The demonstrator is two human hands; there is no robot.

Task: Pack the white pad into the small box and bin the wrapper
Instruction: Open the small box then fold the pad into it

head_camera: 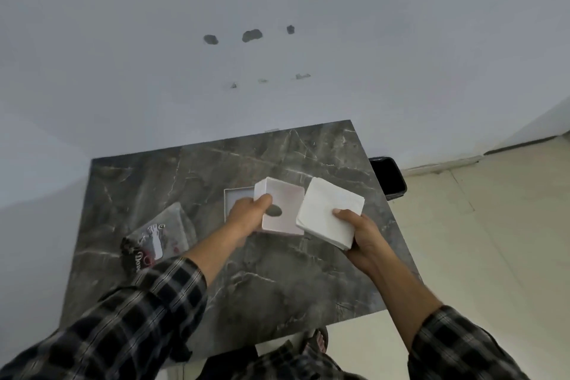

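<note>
My left hand (246, 214) grips a small white box (283, 210) by its left edge, holding it tilted above the dark marble table (246, 281); an oval cut-out shows in the box's face. My right hand (361, 241) holds a thick white square pad (330, 213) by its near corner, just right of the box and touching its edge. A second shallow white box part (236, 196) lies flat on the table behind my left hand. The clear printed wrapper (157, 234) lies on the table's left side.
A black bin (390, 177) stands on the tiled floor just past the table's far right edge. A white wall rises behind the table. My sandalled foot (317, 342) shows under the near edge.
</note>
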